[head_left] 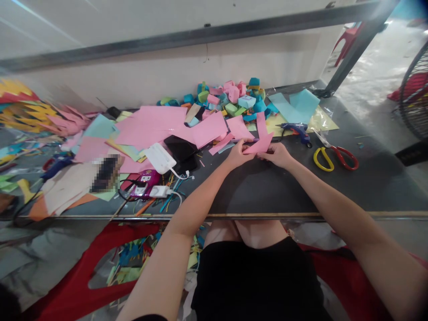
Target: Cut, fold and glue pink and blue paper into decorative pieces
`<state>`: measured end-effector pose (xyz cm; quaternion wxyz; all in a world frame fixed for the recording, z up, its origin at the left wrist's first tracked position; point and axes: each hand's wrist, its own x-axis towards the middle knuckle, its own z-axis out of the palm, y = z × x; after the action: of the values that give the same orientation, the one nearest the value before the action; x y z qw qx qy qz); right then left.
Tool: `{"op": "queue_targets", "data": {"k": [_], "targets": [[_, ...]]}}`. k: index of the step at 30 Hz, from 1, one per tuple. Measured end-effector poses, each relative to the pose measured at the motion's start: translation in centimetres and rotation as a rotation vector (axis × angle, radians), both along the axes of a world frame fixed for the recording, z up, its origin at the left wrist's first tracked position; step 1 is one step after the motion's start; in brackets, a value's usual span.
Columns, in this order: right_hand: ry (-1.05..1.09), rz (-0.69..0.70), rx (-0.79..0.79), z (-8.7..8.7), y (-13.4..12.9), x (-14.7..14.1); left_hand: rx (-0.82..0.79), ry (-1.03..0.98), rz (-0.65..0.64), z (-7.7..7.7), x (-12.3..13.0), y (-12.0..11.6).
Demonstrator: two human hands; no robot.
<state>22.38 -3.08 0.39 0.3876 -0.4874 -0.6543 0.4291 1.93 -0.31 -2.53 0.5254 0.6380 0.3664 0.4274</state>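
Observation:
Both my hands hold one pink paper piece (262, 143) above the dark table. The fingers of my left hand (240, 154) are closed on its left edge, and my right hand (276, 155) pinches its lower right side. A strip of pink paper stands up just behind it. Beyond my hands lie more pink sheets (210, 129) and a heap of small folded paper pieces (234, 96) in pink, blue and green. To the right of my right hand are a blue glue gun (297, 130) and scissors (334, 154) with one yellow and one red handle.
Left of my hands are a white charger (159, 158), a purple power socket (146, 183) with cables, a black object (182, 149) and a blurred-out phone (105, 173). Another glue gun (57, 166) lies further left. A fan (416, 93) stands at the far right.

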Motion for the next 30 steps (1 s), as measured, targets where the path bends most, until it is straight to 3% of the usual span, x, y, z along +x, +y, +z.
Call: {"op": "queue_targets", "data": {"k": [7, 12, 16, 21, 30], "targets": [[-0.060, -0.032, 0.008, 0.2, 0.3, 0.5, -0.017, 0.019, 0.012, 0.2, -1.0, 0.8], [-0.089, -0.067, 0.005, 0.5, 0.3, 0.7, -0.052, 0.057, 0.124, 0.4, -1.7, 1.3], [-0.096, -0.060, 0.031, 0.4, 0.3, 0.6, 0.021, 0.103, 0.197, 0.3, -1.4, 1.2], [-0.130, -0.057, 0.065, -0.1, 0.5, 0.7, 0.124, 0.144, 0.164, 0.6, -1.1, 0.7], [-0.194, -0.030, 0.114, -0.1, 0.2, 0.5, 0.115, 0.285, 0.094, 1.8, -0.9, -0.2]]}}
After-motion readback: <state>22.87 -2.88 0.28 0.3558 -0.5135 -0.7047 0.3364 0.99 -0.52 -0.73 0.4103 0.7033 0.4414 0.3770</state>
